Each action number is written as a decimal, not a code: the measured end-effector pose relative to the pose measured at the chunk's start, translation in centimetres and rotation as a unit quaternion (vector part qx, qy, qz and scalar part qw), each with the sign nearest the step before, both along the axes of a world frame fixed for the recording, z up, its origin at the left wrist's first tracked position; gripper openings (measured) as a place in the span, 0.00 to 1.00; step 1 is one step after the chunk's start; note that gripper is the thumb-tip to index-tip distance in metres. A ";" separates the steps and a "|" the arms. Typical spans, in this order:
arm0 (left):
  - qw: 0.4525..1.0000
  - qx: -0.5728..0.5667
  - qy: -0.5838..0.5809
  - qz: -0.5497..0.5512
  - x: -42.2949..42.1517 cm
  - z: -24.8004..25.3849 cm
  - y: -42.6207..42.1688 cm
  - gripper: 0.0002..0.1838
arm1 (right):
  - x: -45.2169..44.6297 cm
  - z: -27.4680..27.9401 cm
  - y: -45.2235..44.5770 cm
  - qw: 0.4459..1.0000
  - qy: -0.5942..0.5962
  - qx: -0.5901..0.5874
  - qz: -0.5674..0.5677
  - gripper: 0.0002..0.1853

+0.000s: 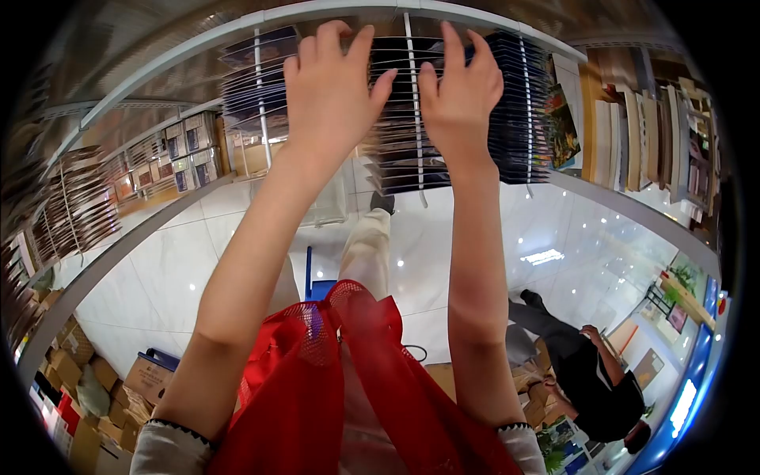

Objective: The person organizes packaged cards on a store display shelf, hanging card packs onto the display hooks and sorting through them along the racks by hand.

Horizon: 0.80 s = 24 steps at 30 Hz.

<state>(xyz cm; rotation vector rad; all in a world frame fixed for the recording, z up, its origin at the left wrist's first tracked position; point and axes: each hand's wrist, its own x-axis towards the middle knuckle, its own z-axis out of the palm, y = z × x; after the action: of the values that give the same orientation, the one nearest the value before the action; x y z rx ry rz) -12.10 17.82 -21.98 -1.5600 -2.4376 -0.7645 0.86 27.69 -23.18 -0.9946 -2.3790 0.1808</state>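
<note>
My left hand point(331, 89) lies over the left part of the rack, fingers spread and thumb pointing right. My right hand point(464, 96) is beside it, with thumb and fingers apart. Between and beneath them hang rows of thin flat packs: a middle row point(396, 150), a dark right row point(518, 119) and a left row point(244, 87). A white metal hook point(413, 103) runs through the middle row. Both hands seem to touch the packs' edges, but contact under the fingers is hidden. Neither hand visibly grips anything.
A white rail point(214, 37) crosses above the packs. Books point(641, 134) stand at right; boxed goods point(190, 150) sit at left. Cardboard boxes point(150, 378) lie on the lower-left floor. A person in dark clothes point(598, 380) is at lower right. Below is tiled floor point(419, 253).
</note>
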 end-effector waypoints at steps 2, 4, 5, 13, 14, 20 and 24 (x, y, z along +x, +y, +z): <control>0.999 0.025 -0.028 0.010 -0.5 1.9 -2.2 0.23 | 1.1 1.5 -1.3 0.999 0.048 0.017 -0.004 0.29; 0.997 0.056 -0.041 0.029 -1.4 3.1 -5.8 0.21 | 2.8 2.5 -3.6 0.995 0.102 -0.004 0.012 0.27; 0.996 0.071 -0.045 0.040 -1.9 3.4 -8.0 0.21 | 3.7 2.4 -5.4 0.989 0.144 -0.003 0.033 0.25; 0.994 -0.070 -0.086 -0.023 -2.9 2.3 -19.4 0.17 | 1.6 1.9 -17.1 0.976 0.081 -0.180 0.091 0.23; 0.993 -0.072 -0.085 -0.036 -3.0 2.2 -19.7 0.15 | 1.0 1.8 -17.3 0.981 0.072 -0.155 0.089 0.22; 0.992 -0.060 -0.079 -0.078 -2.6 1.6 -20.4 0.11 | 0.1 1.0 -18.2 0.977 0.048 -0.166 0.123 0.18; 0.991 -0.062 -0.092 -0.070 -2.4 1.0 -20.9 0.08 | 0.4 0.9 -19.1 0.973 0.022 -0.198 0.118 0.18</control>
<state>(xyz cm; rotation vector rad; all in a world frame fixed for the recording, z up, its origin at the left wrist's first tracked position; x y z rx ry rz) -14.54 -3.05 -20.96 -1.7978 -2.5690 -0.8289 1.31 8.60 -22.26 -0.8594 -2.4673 0.7833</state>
